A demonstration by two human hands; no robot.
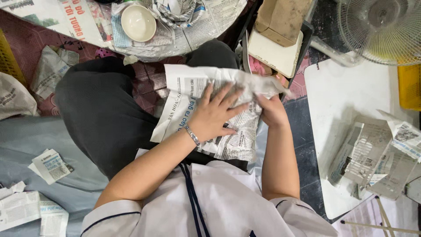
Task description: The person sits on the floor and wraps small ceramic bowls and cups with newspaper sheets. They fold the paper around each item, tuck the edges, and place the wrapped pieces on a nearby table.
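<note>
A crumpled sheet of newspaper lies across my lap, folded over a lump underneath that stays hidden. My left hand rests flat on top of the paper with its fingers spread, a thin bracelet at the wrist. My right hand grips the right edge of the same sheet, where the paper bunches up into folds. I sit cross-legged in dark trousers and a white shirt.
A white bowl sits on spread newspaper ahead. A brown cardboard box rests on a white slab. A white board at the right carries paper-wrapped bundles. A fan stands at top right. Paper scraps lie at the left.
</note>
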